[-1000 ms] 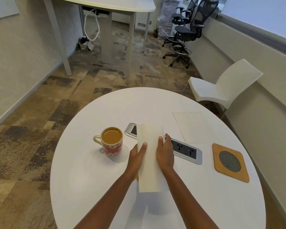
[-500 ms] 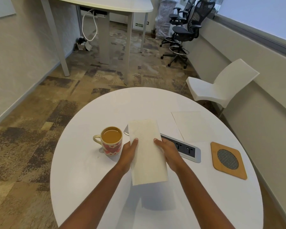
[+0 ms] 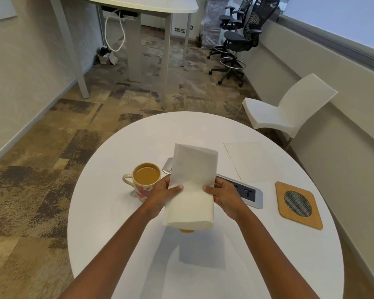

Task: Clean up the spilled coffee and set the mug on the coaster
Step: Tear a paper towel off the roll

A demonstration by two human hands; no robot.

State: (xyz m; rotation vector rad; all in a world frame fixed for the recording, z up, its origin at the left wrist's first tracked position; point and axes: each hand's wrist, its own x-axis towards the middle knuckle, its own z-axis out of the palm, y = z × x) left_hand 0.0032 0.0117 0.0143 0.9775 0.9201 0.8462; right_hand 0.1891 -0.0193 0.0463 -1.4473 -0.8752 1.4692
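Over the table [image 3: 117, 223], our left hand [image 3: 162, 196] and right hand [image 3: 226, 196] pinch the paper towel [image 3: 193, 178], spill [image 3: 187, 231] directly below its near end.

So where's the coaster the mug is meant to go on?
In the head view the coaster lies flat near the table's right edge, just right of the socket panel; the mug stands left of the held paper towel.

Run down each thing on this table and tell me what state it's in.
coaster: flat, nothing on it.
mug: upright, full of coffee, on the table, off the coaster.
paper towel: folded over, held above the table.
coffee spill: small patch showing under the towel's lower edge.
left hand: grips the towel's left edge.
right hand: grips the towel's right edge.
spare sheet: flat on the table.
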